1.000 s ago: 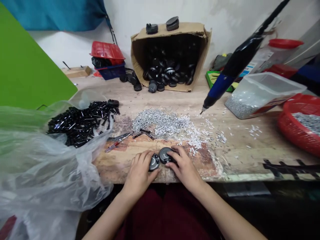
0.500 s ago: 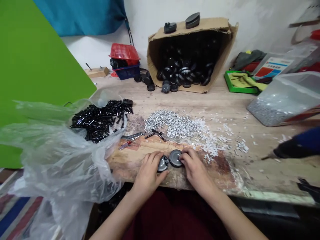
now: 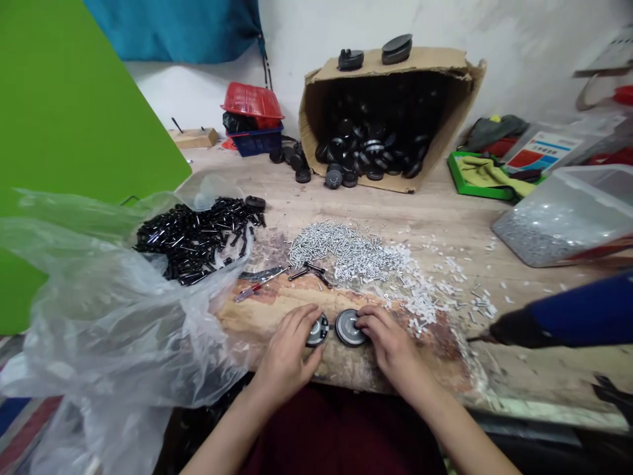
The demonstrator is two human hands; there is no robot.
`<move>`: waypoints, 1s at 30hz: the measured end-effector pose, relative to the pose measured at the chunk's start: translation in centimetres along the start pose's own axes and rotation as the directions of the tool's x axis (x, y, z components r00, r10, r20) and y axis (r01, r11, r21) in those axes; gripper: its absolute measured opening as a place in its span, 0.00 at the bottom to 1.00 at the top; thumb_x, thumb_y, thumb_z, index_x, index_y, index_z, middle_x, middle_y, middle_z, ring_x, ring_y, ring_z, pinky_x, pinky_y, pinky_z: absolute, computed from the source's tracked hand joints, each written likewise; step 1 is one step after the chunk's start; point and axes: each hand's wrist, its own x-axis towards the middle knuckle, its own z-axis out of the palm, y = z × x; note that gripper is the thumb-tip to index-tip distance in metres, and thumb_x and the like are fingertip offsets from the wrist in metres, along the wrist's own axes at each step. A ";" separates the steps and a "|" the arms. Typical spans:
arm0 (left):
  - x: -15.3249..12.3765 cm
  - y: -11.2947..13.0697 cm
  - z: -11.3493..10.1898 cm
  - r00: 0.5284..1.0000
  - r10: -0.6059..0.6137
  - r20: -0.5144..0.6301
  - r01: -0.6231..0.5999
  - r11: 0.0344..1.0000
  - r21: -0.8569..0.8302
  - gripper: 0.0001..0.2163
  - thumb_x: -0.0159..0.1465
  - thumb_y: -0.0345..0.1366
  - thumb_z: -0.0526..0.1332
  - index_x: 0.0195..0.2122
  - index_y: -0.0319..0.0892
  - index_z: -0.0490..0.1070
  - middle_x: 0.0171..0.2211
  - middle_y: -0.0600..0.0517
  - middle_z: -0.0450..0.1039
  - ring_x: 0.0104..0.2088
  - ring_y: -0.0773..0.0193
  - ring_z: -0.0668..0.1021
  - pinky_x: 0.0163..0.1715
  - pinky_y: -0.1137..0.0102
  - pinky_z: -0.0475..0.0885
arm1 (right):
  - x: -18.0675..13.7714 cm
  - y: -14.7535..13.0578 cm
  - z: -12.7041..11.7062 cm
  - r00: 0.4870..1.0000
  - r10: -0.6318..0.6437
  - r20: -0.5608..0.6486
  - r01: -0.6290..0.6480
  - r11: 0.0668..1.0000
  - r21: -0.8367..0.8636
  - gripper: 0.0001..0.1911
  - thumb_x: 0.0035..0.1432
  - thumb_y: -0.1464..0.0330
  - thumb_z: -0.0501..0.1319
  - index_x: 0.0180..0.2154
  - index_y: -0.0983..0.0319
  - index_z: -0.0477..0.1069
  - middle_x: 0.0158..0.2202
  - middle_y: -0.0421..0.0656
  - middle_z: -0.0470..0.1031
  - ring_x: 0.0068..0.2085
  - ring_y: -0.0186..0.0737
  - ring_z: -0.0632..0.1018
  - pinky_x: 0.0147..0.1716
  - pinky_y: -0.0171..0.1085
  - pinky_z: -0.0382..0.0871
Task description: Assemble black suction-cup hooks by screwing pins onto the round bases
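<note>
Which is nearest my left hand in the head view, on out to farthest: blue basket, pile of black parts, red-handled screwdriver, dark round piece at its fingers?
1. Dark round piece: at the left hand's fingers.
2. Red-handled screwdriver: beyond the hand, to its left.
3. Pile of black parts: farther left.
4. Blue basket: far back.

2 round discs [image 3: 349,328]: plastic look, smooth, mostly matt, slight shine at rims. Black parts [image 3: 190,234]: glossy, plastic look. Screws [image 3: 316,243]: shiny bare metal. White bits [image 3: 420,297]: matt, plastic look. Bag [image 3: 123,343]: thin see-through plastic, crinkled, glossy. Tabletop [image 3: 287,201]: wood grain, rough and worn along front edge. Box [image 3: 440,59]: matt cardboard, ragged lip. Blue curtain [image 3: 182,30]: soft matt cloth. Green board [image 3: 74,119]: smooth, matt. Tub [image 3: 573,211]: clear plastic, glossy. Red basket [image 3: 252,100]: plastic.
</note>
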 end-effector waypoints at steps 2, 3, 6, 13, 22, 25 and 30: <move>0.0 0.1 0.1 1.000 -0.005 -0.009 0.005 1.000 0.009 0.23 0.62 0.32 0.56 0.59 0.42 0.56 0.57 0.43 0.62 0.59 0.55 0.64 0.58 0.57 0.62 | 0.1 -0.2 0.1 1.000 0.011 0.013 -0.011 1.000 0.006 0.14 0.59 0.82 0.47 0.40 0.61 0.64 0.44 0.48 0.67 0.47 0.40 0.71 0.45 0.39 0.68; 0.1 0.2 0.2 1.000 -0.005 -0.007 0.006 1.000 0.012 0.24 0.62 0.31 0.55 0.59 0.42 0.56 0.57 0.42 0.62 0.59 0.54 0.64 0.58 0.56 0.62 | 0.2 -0.3 0.1 0.999 0.019 0.025 -0.019 1.000 0.008 0.14 0.59 0.82 0.47 0.40 0.61 0.64 0.45 0.47 0.67 0.47 0.41 0.71 0.46 0.40 0.68; 0.3 0.3 -0.1 1.000 -0.008 0.026 0.009 1.000 -0.007 0.24 0.62 0.34 0.58 0.59 0.44 0.56 0.57 0.43 0.62 0.58 0.53 0.64 0.57 0.55 0.63 | 0.7 -0.9 -0.3 0.995 0.053 0.085 -0.055 0.998 0.022 0.12 0.60 0.80 0.49 0.41 0.61 0.65 0.44 0.47 0.67 0.46 0.41 0.71 0.46 0.41 0.68; 4.9 -1.3 -3.1 0.996 -0.010 -0.094 0.019 0.995 0.097 0.10 0.66 0.36 0.53 0.46 0.43 0.68 0.47 0.45 0.70 0.50 0.56 0.70 0.51 0.58 0.67 | 3.8 -0.9 -2.5 0.987 0.152 -0.054 -0.158 0.979 -0.127 0.09 0.62 0.74 0.50 0.40 0.61 0.67 0.41 0.47 0.69 0.42 0.43 0.71 0.42 0.41 0.68; 13.3 -3.8 -2.6 0.971 0.159 0.177 -0.207 0.931 0.302 0.13 0.62 0.27 0.51 0.39 0.44 0.74 0.38 0.47 0.74 0.39 0.55 0.70 0.43 0.62 0.67 | 4.8 2.2 -5.5 0.904 0.400 -0.149 -0.409 0.716 -0.566 0.10 0.59 0.75 0.53 0.37 0.61 0.71 0.36 0.48 0.71 0.39 0.47 0.70 0.37 0.41 0.60; 13.7 -4.6 -2.2 0.959 0.172 0.225 -0.237 0.921 0.309 0.13 0.62 0.27 0.51 0.40 0.43 0.73 0.37 0.46 0.74 0.40 0.54 0.70 0.44 0.61 0.66 | 3.9 3.5 -5.9 0.891 0.429 -0.148 -0.433 0.703 -0.564 0.09 0.58 0.75 0.54 0.36 0.61 0.72 0.35 0.48 0.71 0.39 0.47 0.70 0.37 0.40 0.59; 13.6 -5.4 -2.2 0.951 0.162 0.262 -0.251 0.901 0.354 0.14 0.62 0.27 0.50 0.44 0.43 0.72 0.40 0.46 0.75 0.41 0.53 0.69 0.44 0.60 0.65 | 3.1 5.4 -6.0 0.884 0.450 -0.128 -0.446 0.726 -0.523 0.09 0.58 0.74 0.54 0.32 0.61 0.73 0.34 0.46 0.71 0.35 0.42 0.71 0.33 0.37 0.59</move>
